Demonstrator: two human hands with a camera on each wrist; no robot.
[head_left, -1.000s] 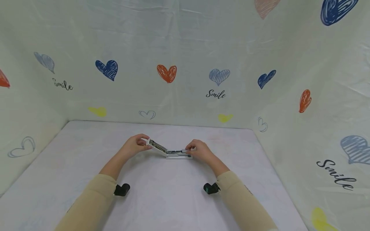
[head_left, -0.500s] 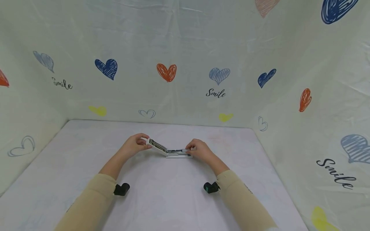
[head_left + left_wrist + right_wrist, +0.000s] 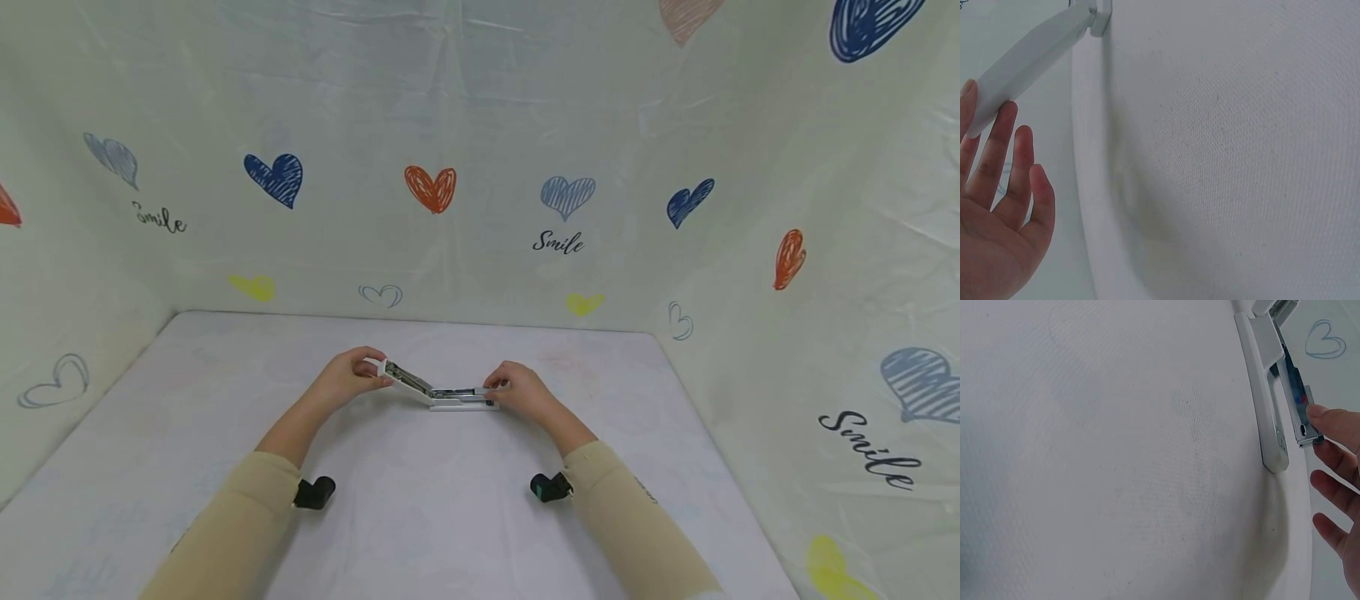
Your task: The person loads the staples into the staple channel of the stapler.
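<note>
A white stapler [image 3: 457, 407] stands folded wide apart on the table, its base flat and its cover [image 3: 1032, 56] slanting up to the left. At the raised end of that cover, my left hand [image 3: 348, 373] grips it between thumb and fingers; the other fingers are spread. My right hand [image 3: 527, 390] is at the opposite end. Its thumb and forefinger pinch the end of the metal staple magazine [image 3: 1292, 384], which sits tilted up from the base [image 3: 1260, 387] in the right wrist view. The remaining right fingers are loosely bent beside it.
A white cloth-covered table [image 3: 435, 517] spreads around the stapler. Behind it and at both sides hang pale curtains [image 3: 480, 108] printed with hearts and "Smile". Black wrist cameras [image 3: 317, 492] jut inward from both sleeves, low over the table.
My right thumb and forefinger have shifted very slightly to the right at the magazine's end. The left hand and the raised cover stay where they were.
</note>
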